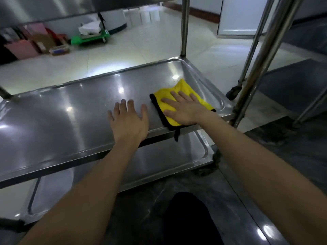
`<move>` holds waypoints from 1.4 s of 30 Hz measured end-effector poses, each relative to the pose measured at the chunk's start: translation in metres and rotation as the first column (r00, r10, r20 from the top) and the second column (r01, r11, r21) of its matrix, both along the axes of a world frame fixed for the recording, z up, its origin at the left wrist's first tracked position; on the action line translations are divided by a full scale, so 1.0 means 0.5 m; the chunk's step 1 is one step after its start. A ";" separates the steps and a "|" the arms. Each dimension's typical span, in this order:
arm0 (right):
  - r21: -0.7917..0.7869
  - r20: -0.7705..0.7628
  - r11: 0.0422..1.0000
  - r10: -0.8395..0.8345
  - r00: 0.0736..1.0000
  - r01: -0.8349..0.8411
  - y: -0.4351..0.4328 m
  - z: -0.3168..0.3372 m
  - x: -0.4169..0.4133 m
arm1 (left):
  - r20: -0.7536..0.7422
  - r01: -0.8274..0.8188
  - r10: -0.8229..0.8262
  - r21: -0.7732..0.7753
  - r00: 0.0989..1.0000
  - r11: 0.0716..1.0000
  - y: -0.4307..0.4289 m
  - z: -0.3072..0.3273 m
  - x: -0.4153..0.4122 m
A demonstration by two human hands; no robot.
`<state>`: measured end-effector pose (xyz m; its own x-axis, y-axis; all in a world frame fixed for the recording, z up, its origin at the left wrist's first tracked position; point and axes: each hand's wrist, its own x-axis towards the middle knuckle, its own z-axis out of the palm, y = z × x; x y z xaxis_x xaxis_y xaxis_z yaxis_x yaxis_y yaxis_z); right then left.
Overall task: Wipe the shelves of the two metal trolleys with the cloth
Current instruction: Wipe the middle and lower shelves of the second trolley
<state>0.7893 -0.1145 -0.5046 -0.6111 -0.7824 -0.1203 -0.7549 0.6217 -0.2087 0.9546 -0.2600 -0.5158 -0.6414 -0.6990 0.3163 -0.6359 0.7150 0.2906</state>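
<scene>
Forearms [85, 183] reach over the middle shelf [67, 112]. Right hand [184, 110] flat, fingers straight, presses yellow cloth [182, 86] under its palm; left hand [129, 121] open just beside. Best to keep even pressure, overlapping strokes leftward.

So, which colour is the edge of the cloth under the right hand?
Black; the cloth itself is yellow. The head view shows it best, beside the right hand.

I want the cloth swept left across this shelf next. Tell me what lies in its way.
The left hand, fingers spread over the shelf, sits just left of the cloth under the right hand, squarely in the sweep's path. Past it, the shelf shows only bare metal.
</scene>
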 end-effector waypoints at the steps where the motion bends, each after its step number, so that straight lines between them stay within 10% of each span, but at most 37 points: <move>1: 0.001 0.003 1.000 -0.021 1.000 0.021 0.039 -0.001 -0.008 | 0.002 0.001 -0.002 0.010 1.000 1.000 0.001 0.002 0.000; 18: -0.016 -0.076 0.975 -0.221 0.972 0.220 -0.128 0.006 -0.278 | 0.012 0.053 -0.053 -0.079 0.999 0.995 0.000 -0.024 0.004; 28: -0.069 -0.037 0.986 -0.157 0.987 0.154 0.059 0.000 -0.062 | -0.035 -0.017 0.014 -0.094 0.999 0.995 0.010 -0.002 -0.006; 33: -0.326 -0.305 0.941 -0.191 0.933 0.086 0.153 -0.052 0.080 | -0.051 -0.038 0.034 -0.069 0.998 0.997 0.014 -0.010 -0.011; 42: -0.400 -0.348 0.912 -0.244 0.905 0.093 0.084 -0.057 -0.039 | -0.269 0.007 -0.026 -0.072 0.963 0.997 -0.015 -0.018 -0.089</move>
<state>0.7696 -0.0724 -0.5329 -0.6757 -0.6037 0.4231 -0.7122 0.6828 -0.1630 0.9099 -0.2676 -0.5249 -0.5369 -0.6593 0.5263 -0.5291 0.7491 0.3987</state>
